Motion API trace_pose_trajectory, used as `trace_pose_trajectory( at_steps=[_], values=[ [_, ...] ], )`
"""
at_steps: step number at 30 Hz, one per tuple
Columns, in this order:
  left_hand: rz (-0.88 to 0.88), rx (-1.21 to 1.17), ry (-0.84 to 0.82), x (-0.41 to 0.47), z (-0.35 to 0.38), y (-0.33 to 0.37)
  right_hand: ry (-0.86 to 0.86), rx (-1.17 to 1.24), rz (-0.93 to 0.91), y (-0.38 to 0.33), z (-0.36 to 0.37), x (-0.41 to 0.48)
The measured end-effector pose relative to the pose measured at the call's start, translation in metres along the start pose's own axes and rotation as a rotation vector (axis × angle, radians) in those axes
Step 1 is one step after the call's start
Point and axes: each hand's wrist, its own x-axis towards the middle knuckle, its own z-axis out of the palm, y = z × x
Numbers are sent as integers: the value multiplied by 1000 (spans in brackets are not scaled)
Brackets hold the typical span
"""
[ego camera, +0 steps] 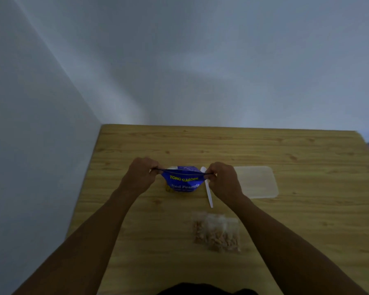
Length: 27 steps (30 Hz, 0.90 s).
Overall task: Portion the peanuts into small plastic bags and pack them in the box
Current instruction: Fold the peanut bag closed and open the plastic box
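Near the middle of the tabletop (307,220), the left hand (140,175) and the right hand (222,179) are each pinching one top corner of the blue peanut bag (182,182) with curled fingers (152,170), holding its mouth stretched between them. A white spoon (208,192) is lying just beside the bag, partly under the right hand, and a flat translucent plastic box (256,182) is sitting beyond it toward the right edge. Two small plastic bags (217,233) holding peanuts are lying overlapped nearer the front edge.

Plain room: wood table (285,145), bare walls (179,60)
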Motion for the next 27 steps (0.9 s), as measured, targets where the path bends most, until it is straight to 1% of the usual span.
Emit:
trace_pose_trajectory(
  at_steps=[4,7,10,12,17,22,27],
  values=[
    [-38,19,-53,5,-1,-1,-27,-4,-20,-1,0,-2],
    [-63,35,-106,10,-3,8,-49,-41,-117,0,-4,2],
    [18,130,-205,16,2,21,-103,-99,-186,-10,-5,10],
    [52,143,-237,19,8,28,-122,-121,-186,-16,-3,16],
    [62,95,-172,19,20,33,-119,-91,-131,-16,2,19],
    [163,105,-149,18,23,29,-104,-20,-105,-12,4,20],
    [217,115,-100,20,29,29,-140,-103,-146,-18,-1,19]
  ],
)
